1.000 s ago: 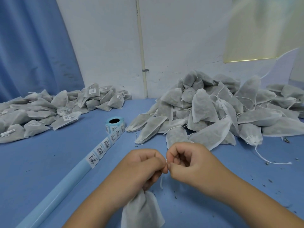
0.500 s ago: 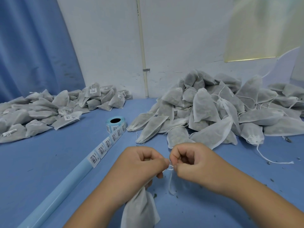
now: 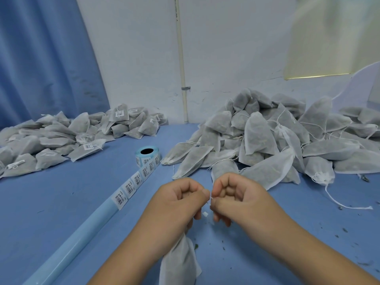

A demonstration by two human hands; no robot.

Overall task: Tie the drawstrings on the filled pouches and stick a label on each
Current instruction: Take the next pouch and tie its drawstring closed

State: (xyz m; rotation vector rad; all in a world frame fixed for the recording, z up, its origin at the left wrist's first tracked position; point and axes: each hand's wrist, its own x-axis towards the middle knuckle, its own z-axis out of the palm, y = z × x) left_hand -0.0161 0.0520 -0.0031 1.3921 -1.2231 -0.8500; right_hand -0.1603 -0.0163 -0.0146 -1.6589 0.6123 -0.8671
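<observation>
You're mid-knot: your left hand (image 3: 181, 200) and right hand (image 3: 236, 194) each pinch the drawstring (image 3: 210, 199). The pouch (image 3: 178, 262) hangs below, at 6 o'clock. Next, likely: cinch tight, then peel from the label strip (image 3: 129, 187) at 10 o'clock.

Neck of pouch (image 3: 178, 264) hidden under left hand (image 3: 177, 202); bottom cut by lower edge. Most of drawstring (image 3: 210, 199) hidden by right hand (image 3: 238, 196). Print on label strip (image 3: 131, 185) too small to read.
</observation>
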